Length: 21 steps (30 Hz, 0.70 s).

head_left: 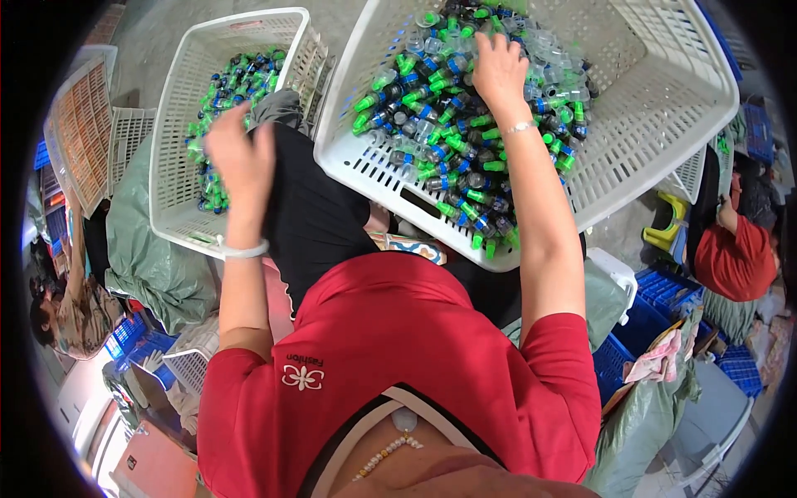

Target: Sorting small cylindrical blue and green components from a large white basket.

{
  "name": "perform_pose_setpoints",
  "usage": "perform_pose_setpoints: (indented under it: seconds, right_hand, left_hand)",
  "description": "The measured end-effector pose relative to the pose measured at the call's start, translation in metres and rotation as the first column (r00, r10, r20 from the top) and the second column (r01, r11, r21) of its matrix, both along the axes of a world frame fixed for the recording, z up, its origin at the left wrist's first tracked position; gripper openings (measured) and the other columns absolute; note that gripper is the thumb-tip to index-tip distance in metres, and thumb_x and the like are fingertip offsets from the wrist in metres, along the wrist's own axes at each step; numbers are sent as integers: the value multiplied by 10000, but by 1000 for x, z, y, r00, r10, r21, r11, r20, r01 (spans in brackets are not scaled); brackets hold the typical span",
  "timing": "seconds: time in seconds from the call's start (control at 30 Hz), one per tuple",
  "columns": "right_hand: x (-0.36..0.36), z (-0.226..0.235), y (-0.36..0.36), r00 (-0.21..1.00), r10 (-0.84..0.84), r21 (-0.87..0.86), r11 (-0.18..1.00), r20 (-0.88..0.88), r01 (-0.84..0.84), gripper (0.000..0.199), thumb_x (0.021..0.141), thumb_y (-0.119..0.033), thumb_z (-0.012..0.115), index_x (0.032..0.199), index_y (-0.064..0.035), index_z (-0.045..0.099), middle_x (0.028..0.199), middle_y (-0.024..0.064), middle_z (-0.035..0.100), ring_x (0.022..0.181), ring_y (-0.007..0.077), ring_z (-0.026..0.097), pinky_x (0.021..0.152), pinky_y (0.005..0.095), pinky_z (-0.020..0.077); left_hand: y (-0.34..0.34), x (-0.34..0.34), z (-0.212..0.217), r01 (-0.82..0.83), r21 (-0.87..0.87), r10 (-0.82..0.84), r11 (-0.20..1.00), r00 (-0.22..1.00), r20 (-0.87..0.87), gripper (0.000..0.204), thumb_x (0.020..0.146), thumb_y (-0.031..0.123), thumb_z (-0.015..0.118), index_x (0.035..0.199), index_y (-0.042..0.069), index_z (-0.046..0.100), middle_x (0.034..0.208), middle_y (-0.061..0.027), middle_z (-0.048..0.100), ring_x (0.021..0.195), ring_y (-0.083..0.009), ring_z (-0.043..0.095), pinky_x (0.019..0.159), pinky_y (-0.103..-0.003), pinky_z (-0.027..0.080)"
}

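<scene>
A person in a red short-sleeved shirt point(398, 365) is looking down at their own two bare arms, which are reaching forward over two white slatted plastic baskets. The right hand point(498, 70), a thin silver bracelet point(521, 127) at its wrist, is pressing palm-down into a heap of small clear plastic vials with bright green caps and blue labels point(452, 124); its fingers are curling down into the pile, and whether they are pinching one vial cannot be told, since they are buried among the others. That heap is filling the large white plastic basket point(656, 108) on the right, which is resting tilted toward the person, apparently propped on the lap, so the vials are sliding to the near lower wall within easy reach. The left hand point(241, 158), a pale bangle point(246, 249) round its wrist, is hovering above the near edge of the smaller white plastic basket point(178, 141) on the left, its back toward the camera and its fingers loosely closed; what, if anything, it is gripping is hidden. This second basket is sitting close beside the first, holding a shallower layer of the same green-capped vials point(237, 79), seemingly placed so either hand can cross between them. A grey-green woven sack point(149, 249) is slumping under the left basket. Blue plastic crates point(656, 307) are stacked at lower right, and another person in a red top point(735, 257) is sitting at the far right edge.
</scene>
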State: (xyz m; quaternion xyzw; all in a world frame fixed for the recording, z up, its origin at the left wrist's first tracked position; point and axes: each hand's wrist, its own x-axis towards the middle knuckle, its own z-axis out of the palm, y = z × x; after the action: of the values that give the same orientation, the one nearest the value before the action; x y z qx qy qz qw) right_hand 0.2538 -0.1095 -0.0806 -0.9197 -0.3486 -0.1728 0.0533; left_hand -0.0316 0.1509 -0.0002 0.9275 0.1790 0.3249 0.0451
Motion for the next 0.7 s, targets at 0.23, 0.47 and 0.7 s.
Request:
perform_pose_setpoints:
  seconds: [0.23,0.47,0.7]
  right_hand:
    - [-11,10,6,995,43,47,998,-86,-39,378,744,-233,738,1045,-76,572,1099,109,541,1010,314,523,777,456,454]
    - [-62,36,-44,935,76,443,892,-346,91,357,750,-220,758,1006,-48,578,1036,128,586,972,317,573,805,403,477]
    - [-81,46,-75,816,140,476,861,-561,179,318,841,-208,698,1093,-55,581,972,155,652,912,265,642,793,341,506]
  left_hand:
    - [-95,131,-67,416,-208,-442,885,892,-95,209,789,92,640,994,58,619,921,-120,544,902,-321,530,759,-403,449]
    - [-105,201,-112,296,56,-249,953,878,-410,179,794,101,571,966,64,609,990,-88,544,971,-294,509,789,-430,431]
    - [-105,160,-90,425,-483,-529,766,843,-98,302,817,124,612,1105,54,557,987,-92,552,919,-246,529,787,-378,440]
